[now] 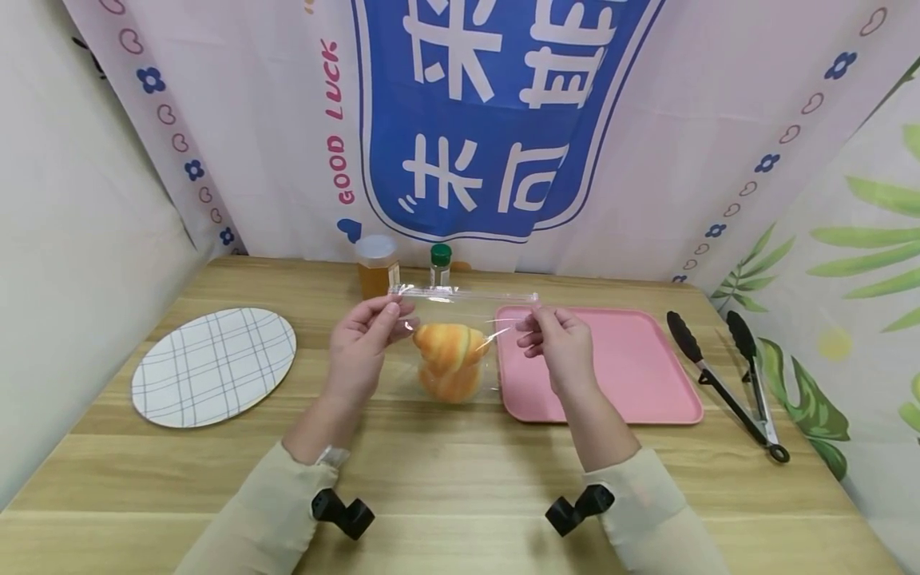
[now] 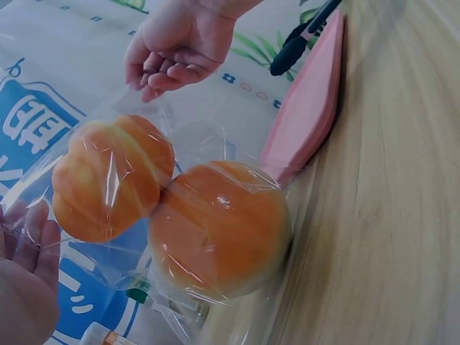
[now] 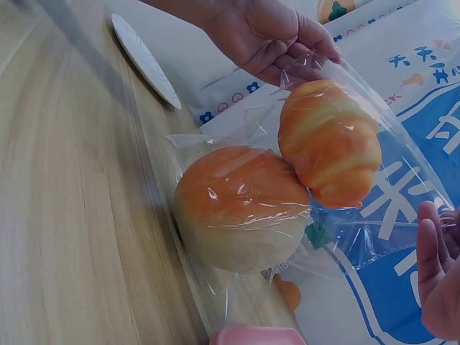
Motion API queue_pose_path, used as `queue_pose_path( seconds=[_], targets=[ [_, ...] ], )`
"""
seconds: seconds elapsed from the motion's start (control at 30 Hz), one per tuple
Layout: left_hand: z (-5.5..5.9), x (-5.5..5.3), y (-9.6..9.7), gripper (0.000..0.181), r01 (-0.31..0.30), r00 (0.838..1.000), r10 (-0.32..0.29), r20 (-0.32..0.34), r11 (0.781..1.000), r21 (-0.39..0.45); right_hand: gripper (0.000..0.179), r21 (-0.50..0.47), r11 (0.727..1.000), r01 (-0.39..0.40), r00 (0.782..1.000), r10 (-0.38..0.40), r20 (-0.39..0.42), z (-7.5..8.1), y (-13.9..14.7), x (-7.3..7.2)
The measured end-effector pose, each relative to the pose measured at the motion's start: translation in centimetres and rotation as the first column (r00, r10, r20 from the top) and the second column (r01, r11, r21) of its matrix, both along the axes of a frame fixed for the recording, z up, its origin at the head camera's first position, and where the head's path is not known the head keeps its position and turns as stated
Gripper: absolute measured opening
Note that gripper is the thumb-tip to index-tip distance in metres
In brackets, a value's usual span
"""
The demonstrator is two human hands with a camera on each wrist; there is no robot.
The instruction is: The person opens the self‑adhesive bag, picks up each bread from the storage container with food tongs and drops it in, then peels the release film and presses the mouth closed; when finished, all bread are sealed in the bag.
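Observation:
A clear zip bag [image 1: 470, 296] is held upright over the table, its zip strip running along the top. My left hand [image 1: 362, 339] pinches the bag's upper left corner between thumb and fingers. At the upper right corner, my right hand [image 1: 568, 347] grips the film the same way. Inside the bag, a croissant-shaped bread [image 3: 330, 140] sits on top of a round bun [image 2: 219, 230] with a browned top. Both wrist views show the two breads touching through the wrinkled film. Whether the zip is sealed is not clear.
A pink tray [image 1: 625, 367] lies right of the bag, partly behind my right hand, with black-tipped tongs [image 1: 729, 399] beyond it. On the left is a checked oval plate [image 1: 216, 367]. Behind the bag stand an amber jar [image 1: 375, 263] and a green-capped bottle [image 1: 441, 259].

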State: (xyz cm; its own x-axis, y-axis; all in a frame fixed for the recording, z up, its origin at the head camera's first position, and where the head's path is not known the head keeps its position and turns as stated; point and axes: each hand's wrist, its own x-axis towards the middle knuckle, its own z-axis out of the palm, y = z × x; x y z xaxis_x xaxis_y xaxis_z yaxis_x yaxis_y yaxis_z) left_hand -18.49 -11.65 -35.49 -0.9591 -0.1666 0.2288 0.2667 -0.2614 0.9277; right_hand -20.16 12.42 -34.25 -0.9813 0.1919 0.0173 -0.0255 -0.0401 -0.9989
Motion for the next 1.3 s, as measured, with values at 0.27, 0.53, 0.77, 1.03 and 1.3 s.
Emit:
queue_pose_path(
  seconds=[0.27, 0.53, 0.77, 1.03, 1.3],
  targets=[
    [0.6, -0.3, 0.2, 0.027, 0.0, 1.0, 0.0, 0.021, 1.0, -0.02, 0.027, 0.27, 0.954, 0.128, 0.98, -0.079, -0.185, 1.0, 0.1, 0.2],
    [0.9, -0.2, 0.5, 0.026, 0.013, 0.999, -0.012, 0.043, 1.0, -0.014, 0.014, 0.609, 0.702, 0.371, 0.536, 0.373, -0.757, 3.4, -4.1, 0.6],
    [1.1, 0.1, 0.9, 0.025, 0.037, 0.999, -0.036, 0.036, 0.998, -0.045, 0.017, 0.825, 0.426, 0.371, 0.479, 0.673, -0.563, 4.8, -7.3, -0.3],
    [1.1, 0.5, 1.3, 0.023, 0.032, 0.999, -0.032, -0.002, 0.999, -0.032, 0.017, 0.85, 0.349, 0.394, 0.479, 0.712, -0.514, 5.2, -7.8, -1.0],
    [1.1, 0.7, 1.4, 0.024, 0.012, 1.0, -0.013, -0.022, 0.999, -0.05, 0.012, 0.802, 0.3, 0.517, 0.385, 0.755, -0.531, 5.1, -8.0, -1.0]
  ],
)
